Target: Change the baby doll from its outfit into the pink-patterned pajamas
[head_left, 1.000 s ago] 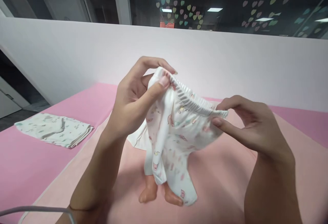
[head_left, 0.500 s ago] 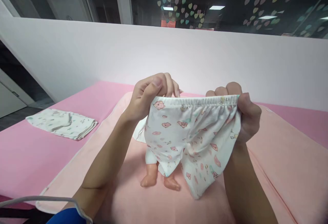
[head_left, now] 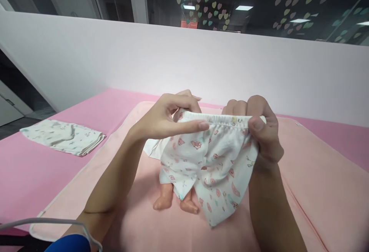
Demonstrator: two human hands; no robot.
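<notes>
Small white baby pants point(head_left: 213, 159) with a pink print and a gathered elastic waistband hang upright between my hands. My left hand point(head_left: 170, 117) pinches the waistband at its left part, thumb stretched along the front and fingers behind. At the right end of the band, my right hand point(head_left: 261, 129) grips with the thumb in front and fingers curled behind. Behind the pants lies a baby doll point(head_left: 164, 197); its feet and lower legs show below the cloth, and a bit of white clothing shows at the left. The pants hide the rest of it.
A folded white patterned cloth point(head_left: 65, 136) lies on the pink surface point(head_left: 25, 171) at the left. The doll rests on a peach mat point(head_left: 317, 167). A white wall point(head_left: 184, 63) rises behind. A grey cable point(head_left: 49, 220) crosses the lower left corner.
My left hand has slid inward along the waistband, its thumb now laid flat across the front. My right hand has moved slightly left, and the band between the hands is shorter.
</notes>
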